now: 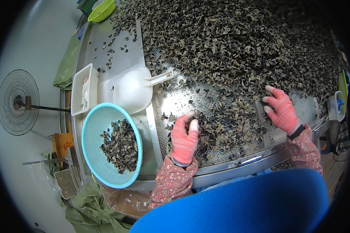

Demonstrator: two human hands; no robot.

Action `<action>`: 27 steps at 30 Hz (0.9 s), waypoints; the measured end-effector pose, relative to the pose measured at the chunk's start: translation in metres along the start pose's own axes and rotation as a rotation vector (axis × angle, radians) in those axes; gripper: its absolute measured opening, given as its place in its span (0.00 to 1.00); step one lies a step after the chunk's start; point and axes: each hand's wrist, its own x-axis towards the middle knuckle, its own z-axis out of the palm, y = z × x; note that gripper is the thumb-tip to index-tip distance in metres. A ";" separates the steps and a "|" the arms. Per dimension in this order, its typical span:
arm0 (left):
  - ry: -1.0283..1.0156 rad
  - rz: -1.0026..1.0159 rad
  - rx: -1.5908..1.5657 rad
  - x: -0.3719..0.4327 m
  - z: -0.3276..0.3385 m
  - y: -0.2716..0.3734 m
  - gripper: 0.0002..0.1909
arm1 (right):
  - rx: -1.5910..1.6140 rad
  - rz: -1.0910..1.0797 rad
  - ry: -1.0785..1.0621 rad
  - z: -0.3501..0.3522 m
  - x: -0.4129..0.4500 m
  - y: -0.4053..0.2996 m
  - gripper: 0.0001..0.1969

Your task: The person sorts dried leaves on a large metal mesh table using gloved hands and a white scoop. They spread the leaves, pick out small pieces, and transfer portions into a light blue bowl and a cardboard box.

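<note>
A large heap of dried black fungus [221, 43] covers the far part of a metal mesh table [175, 99], with a looser patch of pieces nearer me. My left hand [185, 137], in a red glove with pale fingertips, is over the left side of this patch, thumb and forefinger closed on a small dark fungus piece [194, 118]. On the right, my right hand [281, 112], gloved alike, has its fingers spread at the heap's near edge, with nothing seen in it. A light-blue plastic basket [89, 145] holding more fungus pieces stands left of my left hand.
A white dustpan [134, 90] lies behind the basket, beside a white tray [75, 99] with small items. A green basin [102, 11] is at the far left, a clear plastic container [336, 107] at the right edge. A fan [19, 102] stands left of the table.
</note>
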 end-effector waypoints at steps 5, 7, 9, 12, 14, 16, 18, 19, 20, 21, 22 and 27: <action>0.014 -0.035 -0.169 0.005 -0.006 -0.004 0.14 | 0.186 -0.155 0.014 0.036 0.074 -0.028 0.09; 0.005 -0.017 -0.194 0.006 -0.006 -0.007 0.13 | 0.085 -0.187 0.057 0.051 0.105 -0.032 0.08; -0.016 0.009 -0.184 0.006 -0.005 -0.009 0.12 | 0.019 -0.171 -0.006 0.062 0.127 -0.033 0.06; -0.032 0.020 -0.157 0.007 -0.005 -0.010 0.13 | 0.050 -0.184 -0.086 0.070 0.138 -0.032 0.05; -0.044 0.020 -0.154 0.007 -0.005 -0.009 0.13 | 0.010 -0.216 -0.072 0.073 0.138 -0.033 0.06; -0.068 0.030 -0.182 0.007 -0.003 -0.007 0.14 | -0.009 -0.235 -0.074 0.076 0.138 -0.034 0.07; -0.063 -0.038 -0.251 0.006 -0.002 -0.005 0.14 | 0.014 -0.224 -0.063 0.079 0.139 -0.034 0.07; -0.065 -0.072 -0.294 0.006 -0.003 -0.004 0.14 | 0.024 -0.214 -0.052 0.080 0.140 -0.033 0.07; -0.053 -0.096 -0.303 0.007 -0.003 -0.004 0.15 | 0.094 -0.140 -0.034 0.082 0.141 -0.033 0.06; -0.052 -0.120 -0.383 0.008 -0.005 -0.005 0.15 | 0.111 -0.162 -0.021 0.083 0.141 -0.032 0.06; -0.050 -0.143 -0.464 0.010 -0.007 -0.006 0.15 | 0.128 -0.183 -0.008 0.082 0.141 -0.031 0.05; -0.061 -0.225 -0.780 0.018 -0.019 -0.015 0.17 | 0.614 -0.017 0.004 0.071 0.134 -0.033 0.06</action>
